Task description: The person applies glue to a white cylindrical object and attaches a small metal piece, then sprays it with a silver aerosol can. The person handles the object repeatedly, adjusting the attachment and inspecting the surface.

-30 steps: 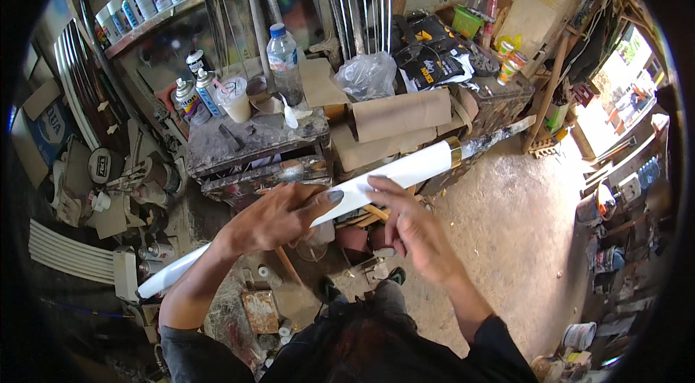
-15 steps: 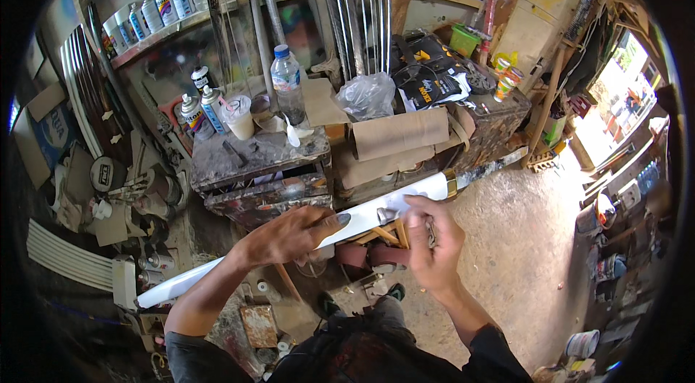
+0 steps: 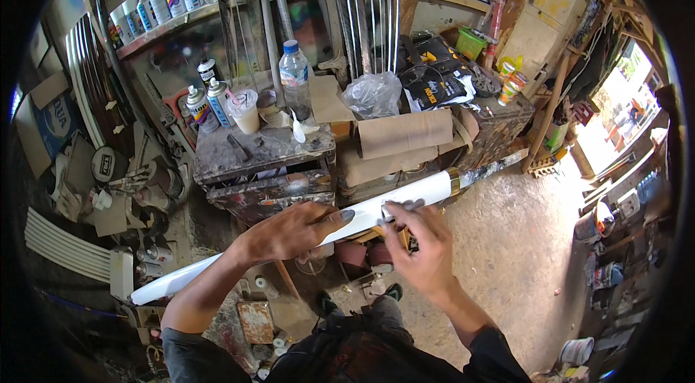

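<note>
A long white tapering piece [image 3: 369, 213] with a glossy surface slants across in front of me, its narrow end low at the left. Around its right end runs a brass-coloured band [image 3: 454, 181]. My left hand [image 3: 293, 231] grips the piece near its middle, the thumb lying along the top and the fingers underneath. The thumb looks dark-stained. At the piece's right half, my right hand [image 3: 420, 242] has thumb and fingertips drawn together over a small silver-grey patch [image 3: 387, 213]. Whether that patch is held or stuck to the surface cannot be made out.
Behind the piece stands a paint-spattered bench [image 3: 253, 155] with spray cans [image 3: 203, 109], a water bottle [image 3: 295, 79], a cup [image 3: 244, 111] and a white spoon [image 3: 297, 128]. A plastic bag [image 3: 373, 93] and brown cardboard [image 3: 405, 135] lie right of them. Several white strips [image 3: 69, 249] lie at left.
My right hand has moved left and its fingertips now meet over the grey patch. The left hand keeps its grip, and the white piece has barely shifted.
</note>
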A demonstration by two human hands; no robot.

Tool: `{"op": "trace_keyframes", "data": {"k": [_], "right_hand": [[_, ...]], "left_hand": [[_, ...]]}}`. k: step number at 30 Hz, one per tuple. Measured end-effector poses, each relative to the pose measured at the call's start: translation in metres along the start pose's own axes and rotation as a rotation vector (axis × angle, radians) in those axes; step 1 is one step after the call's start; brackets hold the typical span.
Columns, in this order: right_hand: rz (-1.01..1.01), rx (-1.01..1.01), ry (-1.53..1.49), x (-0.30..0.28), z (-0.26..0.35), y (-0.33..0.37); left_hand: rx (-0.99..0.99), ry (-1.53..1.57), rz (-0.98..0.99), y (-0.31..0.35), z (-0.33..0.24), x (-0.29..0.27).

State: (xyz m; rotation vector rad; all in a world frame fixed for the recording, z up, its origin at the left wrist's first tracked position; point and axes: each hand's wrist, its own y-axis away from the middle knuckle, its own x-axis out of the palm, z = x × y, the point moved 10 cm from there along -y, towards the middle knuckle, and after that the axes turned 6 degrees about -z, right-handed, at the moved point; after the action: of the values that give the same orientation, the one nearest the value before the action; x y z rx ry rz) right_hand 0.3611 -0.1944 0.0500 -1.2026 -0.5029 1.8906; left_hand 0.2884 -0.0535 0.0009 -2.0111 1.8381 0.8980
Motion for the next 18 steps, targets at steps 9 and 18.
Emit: {"op": "trace_keyframes", "data": {"k": [9,18], "right_hand": [[0.611,0.685,-0.868,0.054,-0.012,0.038],[-0.117,0.645,-0.733,-0.013,-0.049,0.019]], "left_hand": [[-0.188,0.162,0.091,0.002,0.007,0.012],[-0.196,-0.007,0.076,-0.002,0.016,0.003]]}}
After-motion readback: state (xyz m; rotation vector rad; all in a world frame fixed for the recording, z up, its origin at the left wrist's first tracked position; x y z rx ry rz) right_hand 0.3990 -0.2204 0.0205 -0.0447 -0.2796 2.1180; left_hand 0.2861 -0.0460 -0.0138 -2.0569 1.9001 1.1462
